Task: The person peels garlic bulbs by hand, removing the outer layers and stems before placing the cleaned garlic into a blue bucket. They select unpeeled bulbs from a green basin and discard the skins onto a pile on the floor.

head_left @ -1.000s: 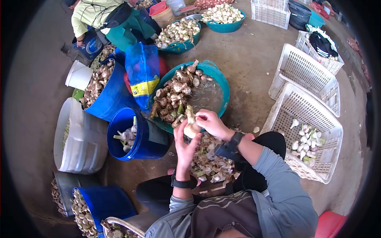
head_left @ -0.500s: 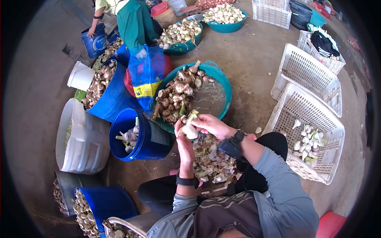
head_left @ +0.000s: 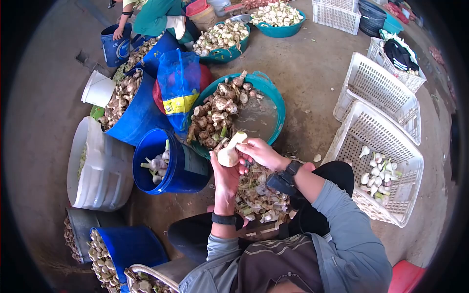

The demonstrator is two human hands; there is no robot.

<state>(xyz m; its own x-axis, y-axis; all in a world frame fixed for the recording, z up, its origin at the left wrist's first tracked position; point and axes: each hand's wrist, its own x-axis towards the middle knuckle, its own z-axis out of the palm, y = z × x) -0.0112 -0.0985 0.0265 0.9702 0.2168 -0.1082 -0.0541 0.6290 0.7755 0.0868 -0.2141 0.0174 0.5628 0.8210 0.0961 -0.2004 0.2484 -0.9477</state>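
A pale garlic bulb with a thick cut stem pointing up and to the right is held before me. My left hand is closed around it from below, with the bulb resting by the thumb and fingers. My right hand is closed at the bulb's right side near the stem, its fingertips partly hidden. Just beyond lies a teal basin with brown, unpeeled garlic bulbs heaped on its left side. Below my hands is a pile of peeled garlic skins between my legs.
On the left stand a blue bucket with whitish garlic bulbs and a tipped blue barrel of brown garlic. To the right, a white crate holds cleaned garlic. Another person works at the upper left near basins of garlic.
The garlic bulb has turned in my hands, its rounded body now facing me and stem to the upper right. The other person's leg and shoe have come into view.
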